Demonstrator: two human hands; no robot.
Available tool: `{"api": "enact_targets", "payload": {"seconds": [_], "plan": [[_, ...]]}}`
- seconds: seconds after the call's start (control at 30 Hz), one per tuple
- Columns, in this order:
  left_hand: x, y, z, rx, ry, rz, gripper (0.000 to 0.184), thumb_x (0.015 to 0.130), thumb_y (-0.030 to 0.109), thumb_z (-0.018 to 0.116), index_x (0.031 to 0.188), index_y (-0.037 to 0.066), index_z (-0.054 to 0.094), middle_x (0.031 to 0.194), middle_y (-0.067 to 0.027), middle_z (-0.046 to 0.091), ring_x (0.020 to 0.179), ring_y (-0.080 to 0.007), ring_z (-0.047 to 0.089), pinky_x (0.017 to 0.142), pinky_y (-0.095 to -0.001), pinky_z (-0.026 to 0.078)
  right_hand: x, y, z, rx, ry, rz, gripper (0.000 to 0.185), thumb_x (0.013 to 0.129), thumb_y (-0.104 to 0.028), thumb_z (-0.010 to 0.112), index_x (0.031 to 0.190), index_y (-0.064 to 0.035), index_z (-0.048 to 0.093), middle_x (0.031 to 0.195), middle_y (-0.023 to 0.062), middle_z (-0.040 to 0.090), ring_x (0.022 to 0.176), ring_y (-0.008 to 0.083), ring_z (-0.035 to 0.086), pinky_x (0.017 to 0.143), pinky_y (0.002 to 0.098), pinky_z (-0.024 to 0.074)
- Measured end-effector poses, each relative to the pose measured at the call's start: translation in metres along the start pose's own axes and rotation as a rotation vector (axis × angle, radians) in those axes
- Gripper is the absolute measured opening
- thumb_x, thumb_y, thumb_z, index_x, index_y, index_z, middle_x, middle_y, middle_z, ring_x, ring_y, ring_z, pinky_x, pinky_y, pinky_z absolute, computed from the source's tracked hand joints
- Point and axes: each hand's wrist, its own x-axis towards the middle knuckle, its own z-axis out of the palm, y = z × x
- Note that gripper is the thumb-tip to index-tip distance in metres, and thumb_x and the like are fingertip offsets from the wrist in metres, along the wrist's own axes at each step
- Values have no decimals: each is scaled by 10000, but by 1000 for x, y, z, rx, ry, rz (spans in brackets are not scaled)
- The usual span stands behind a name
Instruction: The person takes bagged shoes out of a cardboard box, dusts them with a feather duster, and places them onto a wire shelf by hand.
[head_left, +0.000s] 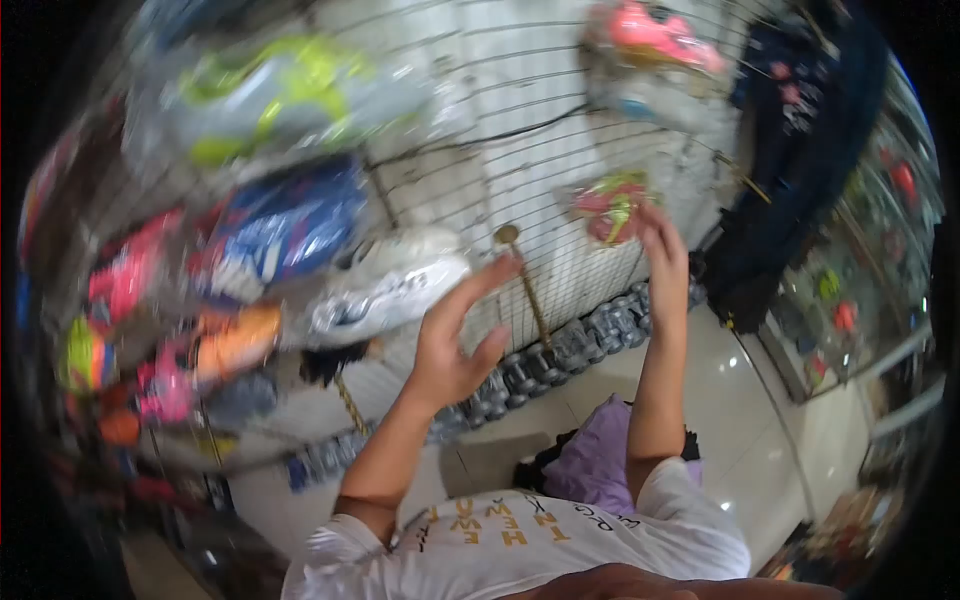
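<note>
Two hands raised before a wire grid (530, 135)

The grid spreads across the far side, with a glossy tiled floor (735, 400) below it. Dark clothing (790, 130) hangs to the right, and the person's white shirt (480, 555) fills the near edge. Clear-bagged goods crowd the left: a large grey-and-lime bundle (290, 95) on top, a blue bundle (285, 230) under it, then a white bundle (385, 285). A pink bundle (660, 40) hangs at the far right. A row of grey pieces (580, 345) runs along the foot of the grid; purple cloth (595, 470) shows nearer.

The left hand (440, 360) is raised beside the white bundle, its grip spread, thumb apart from the fingers. The right hand (667, 260) reaches farther out, fingertips at the right edge of a small pink-and-yellow packet; blur hides whether its grip pinches it. A gold-coloured rod (530, 295) stands between the hands. The packet (612, 205), smallest, is in front of the grid, right of the rod.
</note>
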Motion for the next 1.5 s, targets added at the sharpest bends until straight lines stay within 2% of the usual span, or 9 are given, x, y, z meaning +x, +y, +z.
{"api": "enact_targets", "payload": {"seconds": [0.1, 0.2, 0.37, 0.53, 0.87, 0.97, 1.07, 1.17, 1.5], "plan": [[-111, -13, -59, 189, 119, -212, 421, 816, -18, 544, 1235, -21, 507, 1240, -164, 575, 1224, -261, 503, 1050, -367, 339, -101, 14, 52, 154, -276, 209, 330, 933, -101, 532, 1239, 22, 531, 1196, 92, 595, 1085, 151, 542, 942, 289, 407], [-216, -22, -87, 89, 597, -493, 370, 860, 3, 517, 1228, -23, 496, 1238, -160, 573, 1197, -235, 521, 1009, -336, 377, -189, 47, 93, 347, -351, 487, 326, 936, -103, 525, 1241, 15, 526, 1221, 101, 586, 1109, 163, 542, 948, 297, 410], [-304, -33, -97, 45, 885, -671, 329, 906, -28, 442, 1234, -31, 469, 1240, -166, 564, 1195, -211, 518, 982, -287, 391, -267, 55, 138, 214, -703, 580, 296, 950, -120, 517, 1217, 7, 535, 1185, 100, 602, 1119, 179, 550, 960, 303, 407], [-341, -59, -112, -39, 825, -749, 339, 894, -73, 425, 1227, -29, 470, 1251, -156, 554, 1201, -204, 511, 960, -258, 397, -273, 55, 188, 104, -923, 484, 305, 954, -159, 527, 1209, 8, 536, 1149, 101, 617, 1081, 170, 572, 943, 298, 417], [-467, -62, -218, -102, 742, -796, 305, 938, 52, 483, 1233, -27, 476, 1221, -131, 575, 1163, -198, 533, 1001, -298, 384, -383, 15, 311, 60, -755, 440, 302, 915, -134, 561, 1197, -29, 543, 928, 86, 651, 880, 147, 622, 741, 281, 479], [-510, -59, -269, -97, 657, -802, 298, 934, 73, 494, 1225, 6, 499, 1249, -120, 556, 1161, -199, 531, 983, -313, 393, -436, -2, 350, 29, -761, 746, 263, 921, -72, 534, 1179, -26, 552, 1030, 62, 624, 916, 119, 583, 811, 277, 463], [-534, -41, -312, -134, 675, -917, 307, 920, 107, 513, 1210, 7, 510, 1225, -116, 576, 1152, -198, 536, 974, -313, 397, -492, -5, 381, 39, -697, 617, 272, 903, -122, 576, 1160, -33, 573, 808, 14, 594, 671, 59, 487, 614, 234, 427], [-561, -26, -341, -148, 716, -937, 305, 914, 132, 522, 1195, 13, 524, 1193, -116, 597, 1136, -198, 548, 962, -319, 407, -499, -64, 403, -7, -748, 665, 263, 896, -114, 581, 1146, -30, 585, 767, -2, 577, 661, 56, 483, 610, 227, 421], [-591, 20, -385, -91, 701, -826, 255, 906, 17, 504, 1157, -16, 528, 1120, -138, 613, 1078, -205, 578, 967, -319, 431, -538, -88, 468, 161, -773, 632, 258, 908, -34, 534, 1164, -8, 556, 1075, 64, 635, 891, 128, 623, 777, 260, 481]]}}
